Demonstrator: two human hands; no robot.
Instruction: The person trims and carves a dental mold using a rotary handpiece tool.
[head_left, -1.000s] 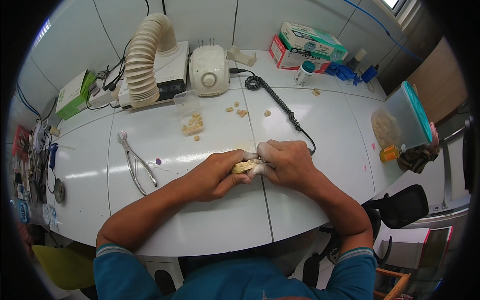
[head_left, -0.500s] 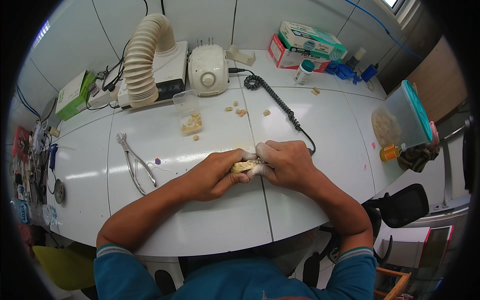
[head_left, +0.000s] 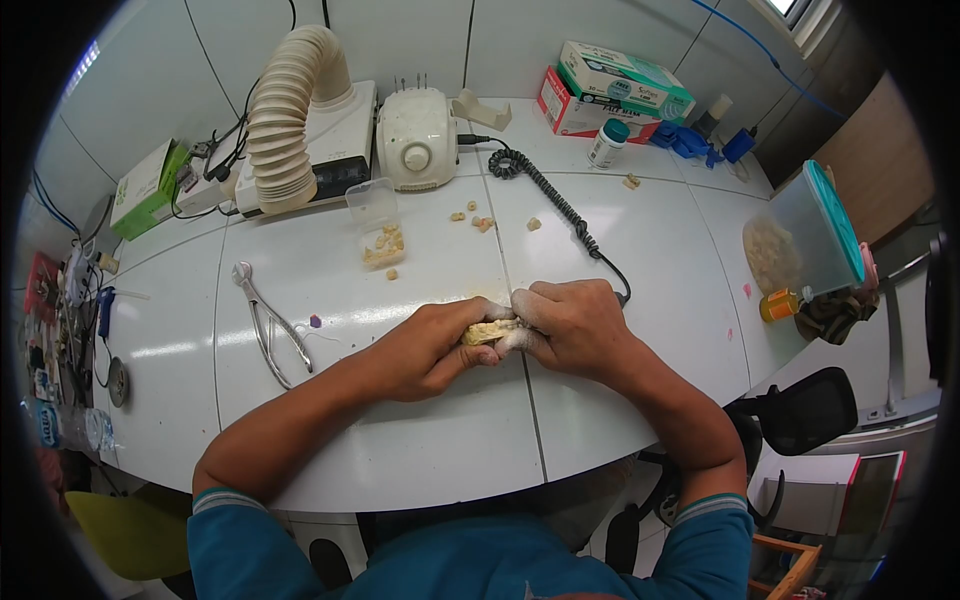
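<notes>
A yellowish, rough-surfaced piece [head_left: 488, 332] is pinched between the thumb and fingers of my left hand [head_left: 440, 345]. My right hand [head_left: 572, 325] is closed at the piece's right end, its dusty fingertips pressed together there. Something small and metallic shows between its fingers, too hidden to name. A black cord runs to the back of my right hand from a coiled cable [head_left: 550, 197]. Both hands are close together above the white table [head_left: 420, 450], near its middle.
Metal pliers [head_left: 265, 325] lie left of my hands. Behind are a clear container [head_left: 378, 225] with small yellowish pieces, several loose pieces [head_left: 483, 224], a white control unit [head_left: 417, 145], a ribbed hose [head_left: 280, 130] and a white bottle [head_left: 608, 146]. A teal-lidded box [head_left: 810, 235] stands right.
</notes>
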